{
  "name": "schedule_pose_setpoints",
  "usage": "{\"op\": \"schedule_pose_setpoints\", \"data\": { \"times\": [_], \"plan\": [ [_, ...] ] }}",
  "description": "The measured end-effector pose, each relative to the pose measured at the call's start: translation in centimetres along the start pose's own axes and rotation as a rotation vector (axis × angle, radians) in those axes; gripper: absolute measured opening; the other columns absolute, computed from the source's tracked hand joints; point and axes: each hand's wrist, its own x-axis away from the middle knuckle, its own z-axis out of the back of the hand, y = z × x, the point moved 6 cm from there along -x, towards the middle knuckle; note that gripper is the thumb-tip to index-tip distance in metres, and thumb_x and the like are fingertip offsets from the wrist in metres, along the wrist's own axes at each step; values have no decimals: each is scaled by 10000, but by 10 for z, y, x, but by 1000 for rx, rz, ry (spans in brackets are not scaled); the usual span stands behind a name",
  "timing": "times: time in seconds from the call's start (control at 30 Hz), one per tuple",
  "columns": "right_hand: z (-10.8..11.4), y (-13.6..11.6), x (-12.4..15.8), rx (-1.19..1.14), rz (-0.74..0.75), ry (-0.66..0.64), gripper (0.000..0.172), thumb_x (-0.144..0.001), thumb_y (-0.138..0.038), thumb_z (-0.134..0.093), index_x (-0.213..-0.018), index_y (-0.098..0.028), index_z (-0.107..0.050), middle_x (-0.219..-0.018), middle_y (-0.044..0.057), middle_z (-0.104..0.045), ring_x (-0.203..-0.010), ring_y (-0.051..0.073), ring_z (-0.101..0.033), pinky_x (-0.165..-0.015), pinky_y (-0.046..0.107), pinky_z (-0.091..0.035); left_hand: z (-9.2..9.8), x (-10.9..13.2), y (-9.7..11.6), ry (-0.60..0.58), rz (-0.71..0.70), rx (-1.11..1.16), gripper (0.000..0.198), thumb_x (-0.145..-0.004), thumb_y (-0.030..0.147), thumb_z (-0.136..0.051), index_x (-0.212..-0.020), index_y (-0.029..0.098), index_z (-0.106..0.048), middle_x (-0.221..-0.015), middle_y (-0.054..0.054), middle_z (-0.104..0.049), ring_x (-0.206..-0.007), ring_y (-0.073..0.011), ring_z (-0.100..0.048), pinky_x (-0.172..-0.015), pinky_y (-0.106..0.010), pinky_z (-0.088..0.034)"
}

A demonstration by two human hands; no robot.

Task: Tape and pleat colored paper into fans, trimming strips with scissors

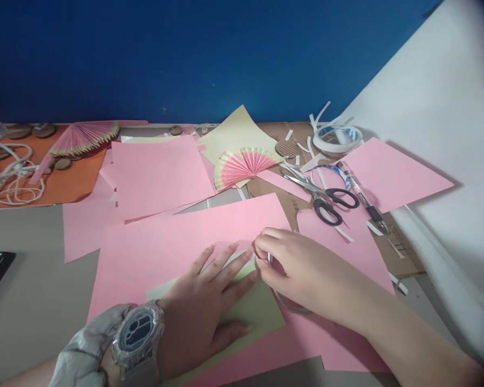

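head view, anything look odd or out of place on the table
Mainly clutter: at far left, the white cable lies tangled over the orange sheet, and at right, white strips are strewn around the scissors rather than gathered. I see nothing spilled.

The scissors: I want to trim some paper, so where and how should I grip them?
Probably by the black handle loops, from the near side: they sit nearer, with open rings for fingers, while the metal blades point away toward the central folded fan. Keep left of the pen beside them.
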Motion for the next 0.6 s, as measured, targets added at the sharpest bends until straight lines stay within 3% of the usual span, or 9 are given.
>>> {"op": "schedule_pose_setpoints", "data": {
  "times": [0.47,0.6],
  "plan": [
    [-4,-2,-4,31,-15,26,161,-759,-79,-422,-652,-190,-378,-713,-19,-479,-645,120,-418,-534,256,-270,2,0,1,-15,-2,56,643,-904,477,-439,-1462,252,-211,-1562,-31,-147,-1418,-273,-94,-1126,-474,-63],
    [0,-2,-2,2,-3,40,169,-773,-95,-436,-649,-191,-374,-705,-32,-480,-636,113,-424,-533,256,-273,11,0,-4,87,69,198,637,-899,393,-494,-1443,201,-226,-1546,-60,-204,-1405,-235,-156,-1145,-426,-139]
  ]
}}
